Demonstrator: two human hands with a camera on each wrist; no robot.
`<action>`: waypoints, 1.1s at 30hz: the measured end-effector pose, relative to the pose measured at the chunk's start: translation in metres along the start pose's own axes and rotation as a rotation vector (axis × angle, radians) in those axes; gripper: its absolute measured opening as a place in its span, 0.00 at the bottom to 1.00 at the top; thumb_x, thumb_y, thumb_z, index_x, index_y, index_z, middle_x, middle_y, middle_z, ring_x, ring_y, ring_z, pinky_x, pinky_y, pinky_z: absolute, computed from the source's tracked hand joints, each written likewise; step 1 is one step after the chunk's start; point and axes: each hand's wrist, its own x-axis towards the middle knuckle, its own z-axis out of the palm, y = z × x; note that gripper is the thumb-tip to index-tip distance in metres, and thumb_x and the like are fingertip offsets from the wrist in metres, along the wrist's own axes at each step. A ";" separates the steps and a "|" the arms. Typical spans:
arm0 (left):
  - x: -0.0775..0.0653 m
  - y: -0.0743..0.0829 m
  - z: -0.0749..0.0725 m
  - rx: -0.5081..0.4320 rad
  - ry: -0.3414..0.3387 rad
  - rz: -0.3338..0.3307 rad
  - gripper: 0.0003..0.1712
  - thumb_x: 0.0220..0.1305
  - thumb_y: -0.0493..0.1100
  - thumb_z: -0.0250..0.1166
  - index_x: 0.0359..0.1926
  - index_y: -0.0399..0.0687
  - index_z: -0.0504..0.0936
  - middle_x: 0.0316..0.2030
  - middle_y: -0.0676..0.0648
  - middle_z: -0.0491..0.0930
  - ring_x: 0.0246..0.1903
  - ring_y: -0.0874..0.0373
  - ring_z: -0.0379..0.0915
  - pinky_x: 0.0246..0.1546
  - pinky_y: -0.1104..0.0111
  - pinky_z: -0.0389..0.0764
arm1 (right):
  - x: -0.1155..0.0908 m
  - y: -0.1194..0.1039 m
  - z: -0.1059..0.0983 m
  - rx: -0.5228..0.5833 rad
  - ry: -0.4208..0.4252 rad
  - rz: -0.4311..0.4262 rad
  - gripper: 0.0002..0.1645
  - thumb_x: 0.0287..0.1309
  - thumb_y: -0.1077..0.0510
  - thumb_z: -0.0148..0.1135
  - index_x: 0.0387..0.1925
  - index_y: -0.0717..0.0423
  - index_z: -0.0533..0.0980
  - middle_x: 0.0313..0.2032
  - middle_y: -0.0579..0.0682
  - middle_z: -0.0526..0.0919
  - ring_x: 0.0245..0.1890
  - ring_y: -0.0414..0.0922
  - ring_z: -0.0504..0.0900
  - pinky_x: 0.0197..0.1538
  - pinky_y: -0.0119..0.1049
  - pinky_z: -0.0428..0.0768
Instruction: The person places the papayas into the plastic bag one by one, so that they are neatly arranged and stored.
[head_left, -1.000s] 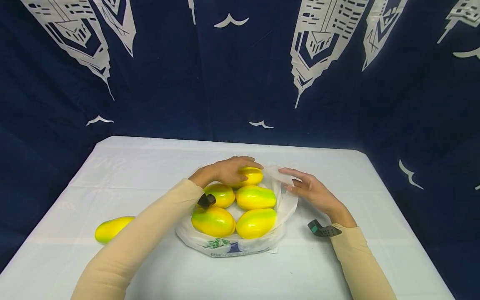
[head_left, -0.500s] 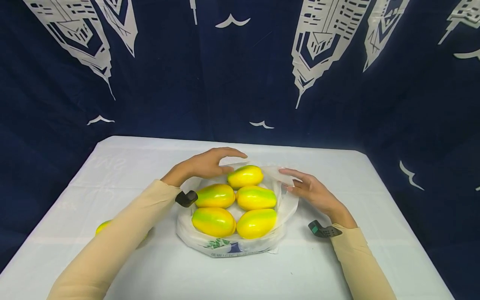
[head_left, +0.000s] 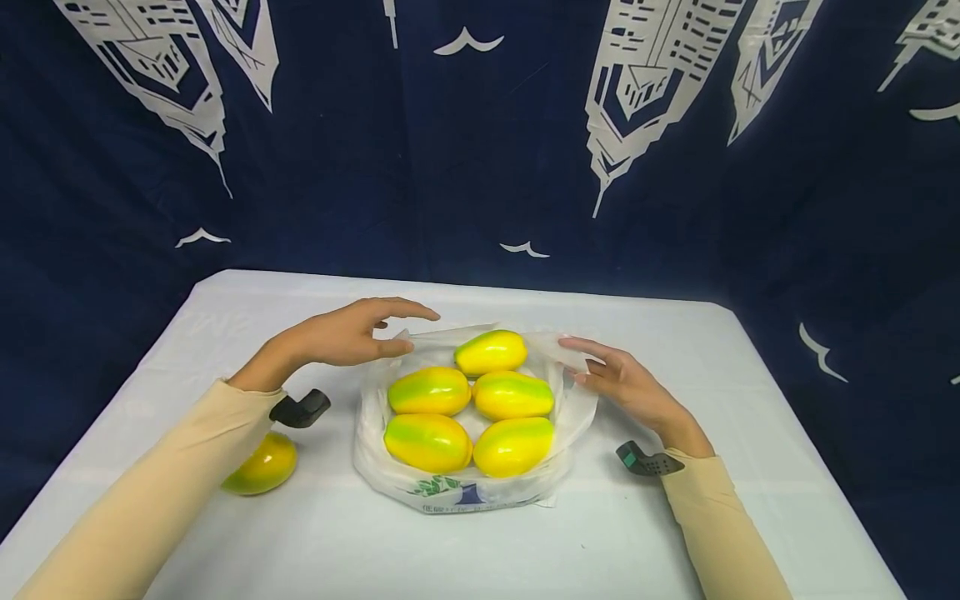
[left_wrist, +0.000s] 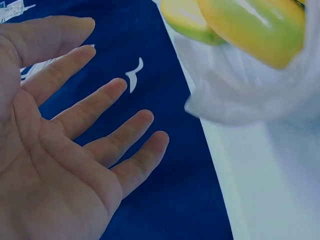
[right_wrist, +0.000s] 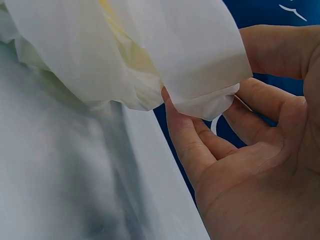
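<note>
In the head view a white plastic bag [head_left: 397, 493] lies wide-mouthed on the table with several yellow-green mangoes [head_left: 512, 395] inside. My left hand [head_left: 341, 335] hovers just left of the bag's far rim, holding nothing. Its fingers are spread and relaxed in the left wrist view, apart from the bag. At the right rim my right hand [head_left: 633, 385] holds the bag's edge. The right wrist view has that plastic edge [right_wrist: 205, 60] caught between thumb and fingers. Another mango [head_left: 266, 465] rests on the table at the left, partly hidden by my left forearm.
A white cloth covers the table [head_left: 600, 533], whose far edge runs behind the bag. Beyond it hangs a dark blue curtain [head_left: 480, 167] with white building and bird shapes. Each wrist carries a dark camera mount.
My left hand has come off the farthest mango in the bag and drawn back leftward past the rim. My right hand stays at the bag's edge. The loose mango is now differently covered by the forearm.
</note>
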 end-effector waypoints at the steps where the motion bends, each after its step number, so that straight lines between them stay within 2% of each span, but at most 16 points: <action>1: -0.005 -0.002 -0.001 0.003 0.000 -0.012 0.29 0.70 0.44 0.62 0.70 0.59 0.71 0.73 0.48 0.65 0.73 0.45 0.59 0.68 0.41 0.67 | 0.000 0.000 0.000 0.002 0.000 0.000 0.32 0.68 0.57 0.61 0.71 0.43 0.68 0.76 0.45 0.59 0.78 0.53 0.54 0.76 0.60 0.55; 7: -0.030 -0.012 -0.006 -0.014 -0.020 -0.065 0.29 0.70 0.45 0.63 0.70 0.58 0.71 0.72 0.45 0.66 0.72 0.41 0.60 0.68 0.40 0.66 | 0.001 0.001 0.000 -0.005 -0.004 0.002 0.32 0.68 0.55 0.62 0.71 0.42 0.68 0.76 0.44 0.60 0.78 0.52 0.53 0.76 0.60 0.55; 13: -0.049 -0.017 -0.011 -0.073 -0.103 -0.146 0.33 0.68 0.51 0.65 0.72 0.58 0.68 0.72 0.44 0.66 0.71 0.40 0.62 0.68 0.42 0.67 | 0.001 0.002 0.000 -0.013 -0.004 -0.012 0.32 0.68 0.55 0.62 0.71 0.42 0.68 0.76 0.44 0.60 0.78 0.50 0.52 0.77 0.58 0.54; 18: -0.062 -0.024 -0.015 -0.127 -0.179 -0.185 0.36 0.65 0.55 0.67 0.73 0.63 0.67 0.74 0.47 0.63 0.71 0.39 0.62 0.66 0.42 0.70 | 0.001 0.003 0.000 -0.001 -0.010 -0.022 0.32 0.68 0.55 0.62 0.71 0.43 0.68 0.76 0.44 0.60 0.78 0.50 0.53 0.76 0.59 0.54; 23: -0.080 -0.035 -0.020 -0.181 -0.250 -0.192 0.35 0.63 0.53 0.69 0.70 0.66 0.71 0.74 0.45 0.64 0.71 0.37 0.61 0.65 0.41 0.71 | 0.001 0.004 -0.001 0.002 -0.008 -0.018 0.32 0.68 0.55 0.62 0.71 0.43 0.68 0.76 0.44 0.60 0.78 0.51 0.54 0.76 0.59 0.54; 28: -0.099 -0.053 -0.022 -0.268 -0.300 -0.170 0.33 0.62 0.46 0.70 0.68 0.61 0.73 0.73 0.43 0.64 0.72 0.33 0.58 0.67 0.38 0.65 | 0.001 0.004 -0.001 0.002 -0.007 -0.004 0.32 0.68 0.54 0.62 0.71 0.43 0.68 0.76 0.44 0.59 0.77 0.53 0.56 0.76 0.60 0.55; 33: -0.124 -0.069 -0.021 -0.266 -0.279 -0.156 0.34 0.62 0.46 0.70 0.69 0.60 0.72 0.73 0.41 0.65 0.71 0.30 0.56 0.64 0.33 0.65 | 0.001 0.002 0.000 0.008 -0.009 -0.003 0.32 0.68 0.55 0.62 0.71 0.44 0.68 0.76 0.44 0.59 0.77 0.53 0.57 0.76 0.59 0.55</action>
